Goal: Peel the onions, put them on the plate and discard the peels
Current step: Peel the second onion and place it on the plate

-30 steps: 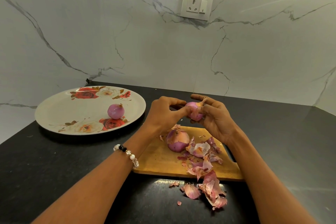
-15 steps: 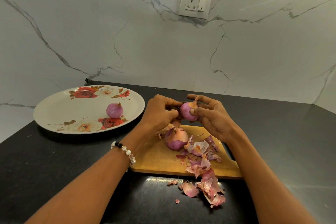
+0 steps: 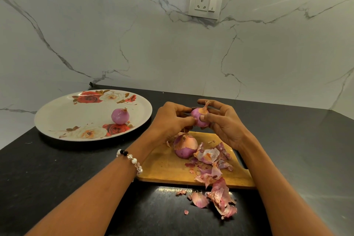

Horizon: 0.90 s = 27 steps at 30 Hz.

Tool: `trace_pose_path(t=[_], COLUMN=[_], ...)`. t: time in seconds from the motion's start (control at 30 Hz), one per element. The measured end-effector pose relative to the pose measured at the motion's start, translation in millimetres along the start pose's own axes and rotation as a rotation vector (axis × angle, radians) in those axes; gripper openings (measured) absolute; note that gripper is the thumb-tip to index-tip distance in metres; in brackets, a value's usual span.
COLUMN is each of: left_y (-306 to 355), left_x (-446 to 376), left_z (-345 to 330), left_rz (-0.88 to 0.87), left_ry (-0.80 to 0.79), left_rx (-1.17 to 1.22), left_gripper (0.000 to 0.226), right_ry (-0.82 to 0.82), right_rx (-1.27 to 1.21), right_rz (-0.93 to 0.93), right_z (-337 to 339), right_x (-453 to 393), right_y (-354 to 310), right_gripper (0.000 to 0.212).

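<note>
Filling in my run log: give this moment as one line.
hands: left and right hold onion | plate: one peeled onion | board: onion part-peeled, peels

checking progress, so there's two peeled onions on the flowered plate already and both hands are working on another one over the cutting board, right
Not quite: the head view shows only one peeled onion on the flowered plate. The rest holds: the left hand and right hand hold another onion over the cutting board.
</note>
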<state>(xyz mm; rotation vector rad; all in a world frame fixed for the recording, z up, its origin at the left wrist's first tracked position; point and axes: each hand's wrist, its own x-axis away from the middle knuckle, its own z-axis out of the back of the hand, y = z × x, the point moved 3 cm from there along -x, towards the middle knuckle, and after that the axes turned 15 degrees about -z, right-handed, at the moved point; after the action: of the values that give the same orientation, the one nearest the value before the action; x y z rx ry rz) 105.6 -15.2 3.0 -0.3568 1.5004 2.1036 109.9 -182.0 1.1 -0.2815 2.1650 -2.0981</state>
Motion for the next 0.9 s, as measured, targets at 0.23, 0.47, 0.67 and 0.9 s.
trace_pose_path(t=[0.23, 0.47, 0.67, 0.9], left_y=[-2.5, 5.7, 5.2, 6.1], left_x=[2.1, 3.4, 3.7, 4.9], left_z=[4.7, 1.1, 4.7, 3.0], left_rz=[0.027, 0.088, 0.070, 0.107], left_ry=[0.085, 0.018, 0.026, 0.037], left_rx=[0.005, 0.227, 0.173, 0.154], left_gripper=[0.034, 0.034, 0.027, 0.019], right_ry=[-0.032, -0.017, -0.029, -0.021], right_rx=[-0.067, -0.040, -0.040, -0.015], right_rz=[-0.014, -0.023, -0.023, -0.023], right_z=[-2.8, 0.1, 0.0, 0.5], right_x=[1.5, 0.5, 0.1, 0.2], right_y=[-2.6, -0.5, -0.5, -0.2], right_gripper=[0.045, 0.037, 0.038, 0.039])
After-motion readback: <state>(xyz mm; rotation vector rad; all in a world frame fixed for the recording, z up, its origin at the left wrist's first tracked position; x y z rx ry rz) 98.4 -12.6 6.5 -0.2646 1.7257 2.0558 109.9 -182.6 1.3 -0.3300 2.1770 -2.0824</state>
